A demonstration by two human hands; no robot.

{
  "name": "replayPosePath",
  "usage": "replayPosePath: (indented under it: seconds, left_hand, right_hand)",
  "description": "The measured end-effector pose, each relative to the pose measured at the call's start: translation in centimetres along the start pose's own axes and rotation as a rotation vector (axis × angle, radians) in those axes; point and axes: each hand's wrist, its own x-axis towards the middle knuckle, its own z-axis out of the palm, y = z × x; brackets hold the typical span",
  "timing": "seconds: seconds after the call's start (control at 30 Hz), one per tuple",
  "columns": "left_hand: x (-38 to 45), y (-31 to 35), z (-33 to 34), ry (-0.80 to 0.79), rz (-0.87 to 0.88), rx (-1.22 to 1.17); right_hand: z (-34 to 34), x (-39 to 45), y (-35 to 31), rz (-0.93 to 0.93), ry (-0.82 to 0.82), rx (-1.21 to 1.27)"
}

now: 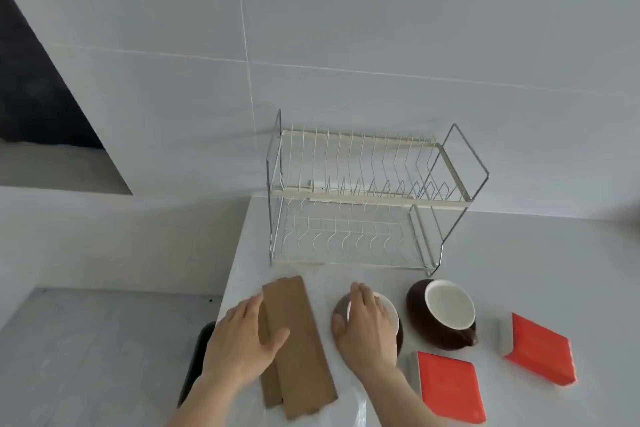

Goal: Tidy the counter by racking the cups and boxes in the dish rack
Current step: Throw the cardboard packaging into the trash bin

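Observation:
A two-tier wire dish rack [367, 198] stands empty at the back of the white counter [540, 270]. In front of it lies a long flat brown cardboard box [301, 333]; my left hand [242, 340] grips its left edge, thumb on top. My right hand [367, 326] covers a brown cup with a white inside [391, 308], fingers curled over its rim. A second, larger brown cup [443, 312] lies tilted to the right. Two orange boxes sit nearby, one in front [448, 388] and one at the far right [540, 350].
The counter's left edge drops to a lower grey surface [104, 350]. A dark object [197, 357] sits by that edge under my left wrist. A tiled wall [346, 45] rises behind the rack. A clear plastic sheet [353, 406] lies under the cardboard box.

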Motion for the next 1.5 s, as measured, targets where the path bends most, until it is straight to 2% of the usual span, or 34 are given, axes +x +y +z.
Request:
replayPosePath:
  seconds: [0.07,0.17,0.37,0.5,0.63,0.73,0.8,0.93,1.07,1.33,1.5]
  left_hand:
    - [0.2,-1.1,0.4,-0.023,-0.069,-0.058]
    - [0.4,-2.1,1.5,-0.087,-0.214,-0.143]
    - [1.1,-1.8,3.2,-0.185,-0.396,-0.232]
    - [1.7,-1.9,4.2,-0.167,-0.404,-0.201]
    - [2.4,-2.3,4.6,-0.164,-0.403,-0.219]
    - [2.7,-2.2,5.1,-0.170,-0.431,-0.266]
    - [3.0,-1.7,5.3,-0.170,-0.455,-0.311]
    - [3.2,-0.6,5.8,-0.192,-0.518,-0.411]
    - [3.0,0.1,6.0,-0.197,-0.573,-0.587]
    - [1.9,-0.4,5.5,-0.217,-0.549,-0.797]
    - [1.0,-1.3,3.3,-0.143,-0.537,-0.966]
  right_hand:
    - [0.9,0.0,-0.7,0.091,0.076,0.026]
    - [1.3,0.0,-1.5,0.182,-0.008,0.027]
    - [2.3,0.8,-3.0,0.071,-0.125,0.128]
    - [3.2,0.9,-3.6,0.031,-0.249,0.282]
    - [4.9,0.5,-3.8,0.117,-0.309,0.504]
    - [5.3,0.2,-3.9,0.209,-0.303,0.574]
    - [5.4,0.3,-3.7,0.214,-0.298,0.537]
    - [5.8,0.6,-2.9,0.143,-0.255,0.351]
    - [6.8,0.5,-2.4,0.038,-0.256,0.277]
    - [7.6,0.7,-1.7,-0.036,-0.297,0.373]
    - [7.6,1.0,-3.1,-0.002,-0.342,0.556]
